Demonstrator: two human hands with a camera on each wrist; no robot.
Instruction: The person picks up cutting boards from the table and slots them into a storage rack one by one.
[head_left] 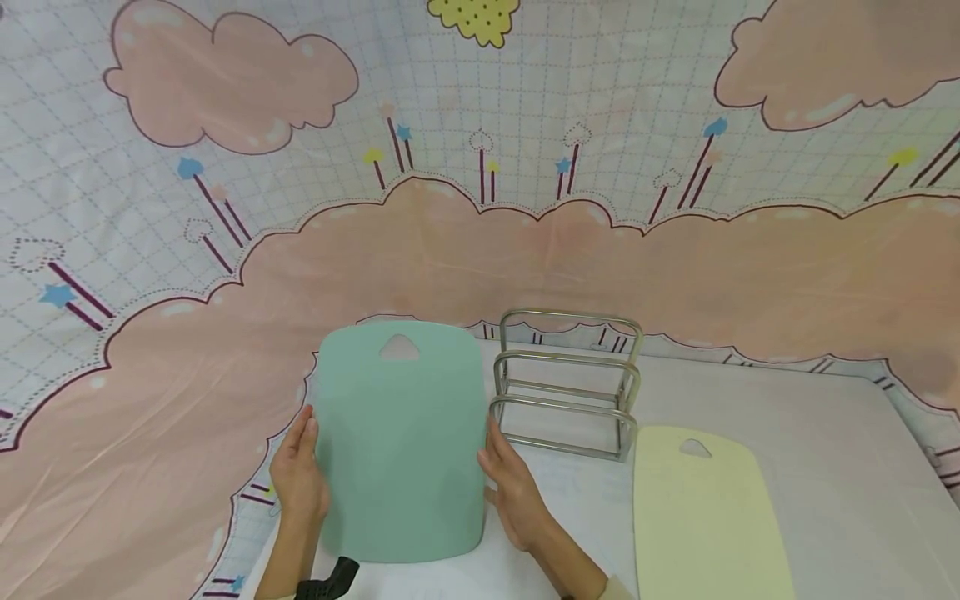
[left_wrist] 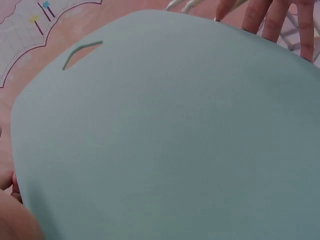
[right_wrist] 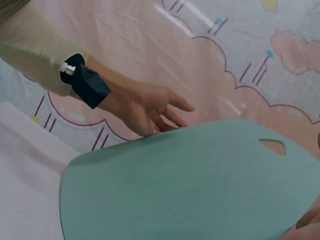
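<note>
A green cutting board (head_left: 401, 442) with a cut-out near its top stands upright between the two hands, its broad face toward the head camera. The left hand (head_left: 300, 475) presses against the board's left edge. In the right wrist view this left hand (right_wrist: 150, 107) has its index finger extended past the edge, with other fingertips behind the board. Along the opposite edge lies the right hand (head_left: 517, 492). Its fingers (left_wrist: 275, 22) look straight and spread at the rim in the left wrist view. Flat on the table to the right lies a pale yellow cutting board (head_left: 705, 517).
Behind the right hand stands a metal wire rack (head_left: 566, 404) with several upright loops. All of this is on a white-covered table (head_left: 825, 467). A printed cloth (head_left: 525, 258) with clouds hangs behind it. A dark wrist camera (right_wrist: 85, 82) sits on the left forearm.
</note>
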